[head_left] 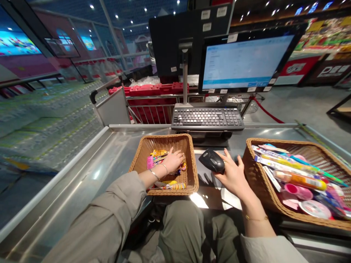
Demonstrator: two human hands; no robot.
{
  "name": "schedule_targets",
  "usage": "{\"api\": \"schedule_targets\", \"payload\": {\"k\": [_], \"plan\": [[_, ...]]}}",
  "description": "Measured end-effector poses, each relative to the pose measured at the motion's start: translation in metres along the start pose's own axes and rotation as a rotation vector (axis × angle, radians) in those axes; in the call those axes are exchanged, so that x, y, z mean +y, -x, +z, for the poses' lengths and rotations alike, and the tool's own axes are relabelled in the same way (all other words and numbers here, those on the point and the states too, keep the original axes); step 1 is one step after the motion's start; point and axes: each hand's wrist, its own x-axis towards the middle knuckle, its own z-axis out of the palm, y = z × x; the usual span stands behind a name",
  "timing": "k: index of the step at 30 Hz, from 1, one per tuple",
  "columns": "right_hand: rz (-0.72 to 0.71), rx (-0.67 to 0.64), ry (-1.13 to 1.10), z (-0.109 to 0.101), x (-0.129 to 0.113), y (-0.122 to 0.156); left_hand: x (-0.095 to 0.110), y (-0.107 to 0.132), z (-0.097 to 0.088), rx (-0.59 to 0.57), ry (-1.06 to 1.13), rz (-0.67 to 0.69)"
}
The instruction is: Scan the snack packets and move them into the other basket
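Observation:
My left hand (172,161) reaches into a small wicker basket (164,139), its fingers down among colourful candy packets (161,153). A bracelet circles that wrist. Whether those fingers grip a packet I cannot tell. My right hand (231,174) wraps around a black handheld scanner (212,160) above the steel counter (93,175), between the baskets. To its right stands a larger wicker basket (255,171), filled with long candy tubes (290,168) and pink round packages (314,209). The tubes lie slanted, their ends resting on the rim.
A black keyboard (207,117) and a lit monitor (244,62) stand beyond the baskets, with a second screen's back (186,44) beside them. A metal cart with red crates (148,106) sits behind the counter. Wrapped bottle packs (46,124) stack at left.

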Motion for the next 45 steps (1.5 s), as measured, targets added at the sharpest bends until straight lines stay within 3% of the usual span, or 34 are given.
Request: {"api": "schedule_targets", "payload": {"k": [7,18,32,37,45], "plan": [[0.012,-0.004,-0.041,0.009,0.003,0.002,-0.008,-0.009,0.023,0.02,-0.013,0.029],[0.025,-0.008,-0.068,0.013,0.008,0.004,0.02,-0.009,0.032,0.1,-0.076,0.056],[0.018,0.003,-0.083,0.015,0.009,0.005,0.019,-0.013,0.051,0.045,0.014,-0.071],[0.012,0.017,-0.082,0.015,0.009,0.005,0.021,-0.008,0.041,0.062,0.023,-0.062],[0.019,0.018,-0.075,0.012,0.009,0.005,0.017,-0.002,0.008,0.116,0.036,-0.002]]}}
